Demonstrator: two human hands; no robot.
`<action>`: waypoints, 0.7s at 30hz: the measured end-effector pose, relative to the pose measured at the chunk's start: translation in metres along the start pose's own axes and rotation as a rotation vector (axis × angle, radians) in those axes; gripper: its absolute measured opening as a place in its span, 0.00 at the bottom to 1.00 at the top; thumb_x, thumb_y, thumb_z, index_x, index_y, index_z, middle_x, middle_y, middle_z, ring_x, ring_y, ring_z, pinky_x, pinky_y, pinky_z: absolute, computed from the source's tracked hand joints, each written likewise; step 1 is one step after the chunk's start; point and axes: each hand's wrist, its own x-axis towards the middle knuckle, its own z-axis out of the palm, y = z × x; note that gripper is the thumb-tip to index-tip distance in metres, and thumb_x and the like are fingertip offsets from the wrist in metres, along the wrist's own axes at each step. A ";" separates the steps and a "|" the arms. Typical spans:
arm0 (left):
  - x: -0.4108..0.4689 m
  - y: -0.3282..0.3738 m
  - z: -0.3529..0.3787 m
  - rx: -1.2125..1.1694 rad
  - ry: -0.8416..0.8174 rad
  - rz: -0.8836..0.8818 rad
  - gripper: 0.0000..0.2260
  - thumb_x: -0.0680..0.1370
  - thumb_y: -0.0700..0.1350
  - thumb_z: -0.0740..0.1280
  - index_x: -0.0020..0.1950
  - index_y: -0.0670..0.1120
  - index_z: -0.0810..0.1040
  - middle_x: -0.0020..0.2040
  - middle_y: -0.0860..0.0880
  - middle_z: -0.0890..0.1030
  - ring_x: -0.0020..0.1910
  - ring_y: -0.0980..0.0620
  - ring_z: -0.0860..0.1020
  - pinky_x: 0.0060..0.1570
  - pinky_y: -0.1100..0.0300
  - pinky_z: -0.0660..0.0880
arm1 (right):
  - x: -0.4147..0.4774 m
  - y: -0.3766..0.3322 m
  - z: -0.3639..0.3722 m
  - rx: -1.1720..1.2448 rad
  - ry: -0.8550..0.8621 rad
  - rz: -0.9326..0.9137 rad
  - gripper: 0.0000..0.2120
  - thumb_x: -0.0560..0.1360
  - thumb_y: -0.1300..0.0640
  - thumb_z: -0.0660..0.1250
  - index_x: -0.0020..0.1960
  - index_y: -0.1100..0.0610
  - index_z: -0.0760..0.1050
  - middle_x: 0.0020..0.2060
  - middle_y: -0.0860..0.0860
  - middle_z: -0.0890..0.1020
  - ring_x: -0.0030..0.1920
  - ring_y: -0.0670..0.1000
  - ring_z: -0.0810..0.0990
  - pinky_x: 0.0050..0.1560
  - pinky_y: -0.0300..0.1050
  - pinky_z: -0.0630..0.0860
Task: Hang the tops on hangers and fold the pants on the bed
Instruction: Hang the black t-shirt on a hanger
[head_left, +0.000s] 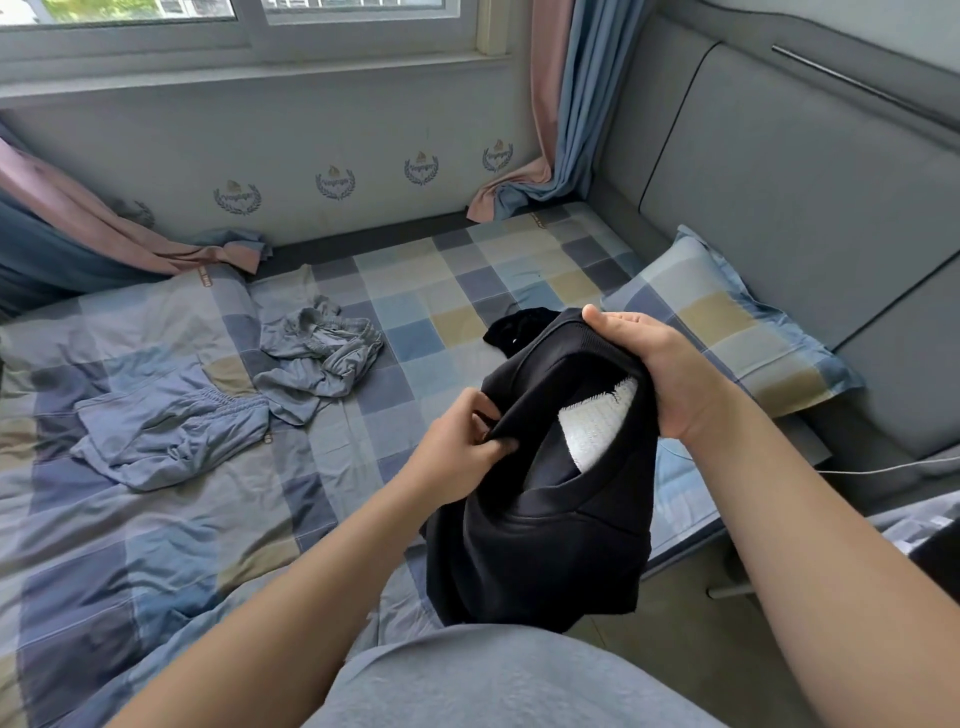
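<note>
Black top (545, 545) is held up in both hands above the near edge of the bed (441, 291), hanging bunched and clear of the sheet. Left hand (462, 441) is pinched on a fold of the fabric at the left side of the opening, fingers curled round the cloth. Right hand (670, 374) is clamped on the upper edge, thumb on top and fingers wrapped behind. The hands are kept apart, so the opening is spread between them. A white patch (597, 426) is seen inside the opening.

A small black piece of cloth (519, 325) is noted on the sheet just beyond the top; whether it belongs to the same garment cannot be told.

Grey pants (317, 358) are left crumpled near the middle of the bed, waistband uppermost. Blue pants (171, 436) are spread loosely to the left of them, just beside, with a gathered waistband showing. Both lie unfolded.

A checked pillow (727, 332) is set against the grey padded headboard (779, 182) on the right. Pink and blue curtains (566, 104) are hung at the window corner, their ends resting on the far edge of the bed. A grey-clad lap (493, 686) is seen at the bottom of the view.
</note>
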 end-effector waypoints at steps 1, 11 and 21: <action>0.000 -0.003 -0.004 -0.040 -0.033 -0.038 0.12 0.76 0.47 0.74 0.49 0.53 0.71 0.36 0.50 0.76 0.35 0.52 0.73 0.40 0.54 0.72 | 0.001 0.002 -0.006 0.000 0.022 -0.001 0.16 0.75 0.48 0.65 0.47 0.62 0.81 0.41 0.58 0.82 0.41 0.54 0.82 0.45 0.45 0.80; -0.009 -0.005 -0.059 -0.401 -0.136 -0.151 0.12 0.67 0.53 0.78 0.41 0.46 0.84 0.39 0.43 0.77 0.41 0.45 0.73 0.43 0.46 0.69 | 0.010 0.021 -0.059 -0.131 0.314 -0.006 0.19 0.85 0.52 0.58 0.49 0.62 0.83 0.43 0.58 0.85 0.45 0.54 0.84 0.47 0.45 0.79; -0.007 0.040 -0.056 -0.599 0.072 -0.075 0.10 0.85 0.41 0.60 0.56 0.38 0.79 0.49 0.41 0.81 0.48 0.46 0.81 0.50 0.55 0.80 | 0.010 0.064 -0.043 -0.949 0.082 0.395 0.13 0.79 0.47 0.69 0.60 0.52 0.75 0.60 0.49 0.78 0.61 0.50 0.77 0.59 0.46 0.73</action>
